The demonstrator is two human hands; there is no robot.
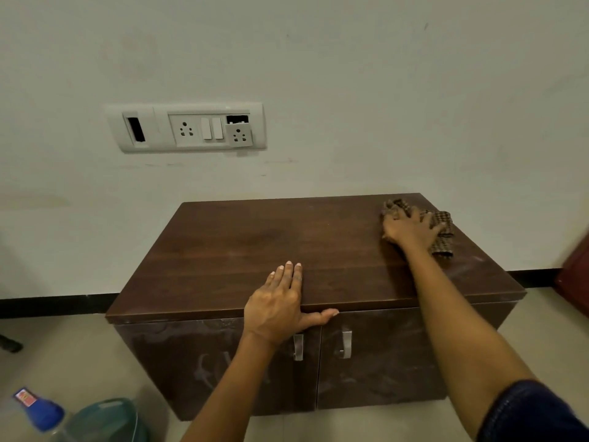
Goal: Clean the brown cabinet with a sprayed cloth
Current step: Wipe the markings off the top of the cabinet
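A low brown cabinet (229, 250) with two doors and metal handles stands against the white wall. My left hand (280, 301) lies flat on the front edge of its top, fingers together, thumb hooked over the edge. My right hand (409, 228) presses a brown checked cloth (441, 234) onto the far right corner of the top, fingers spread over it. The doors below show pale dusty smears.
A bottle with a blue cap (39, 409) and a green tub (108, 419) stand on the tiled floor at lower left. A white socket panel (188, 127) is on the wall above. A dark red object (577, 272) stands at the right edge.
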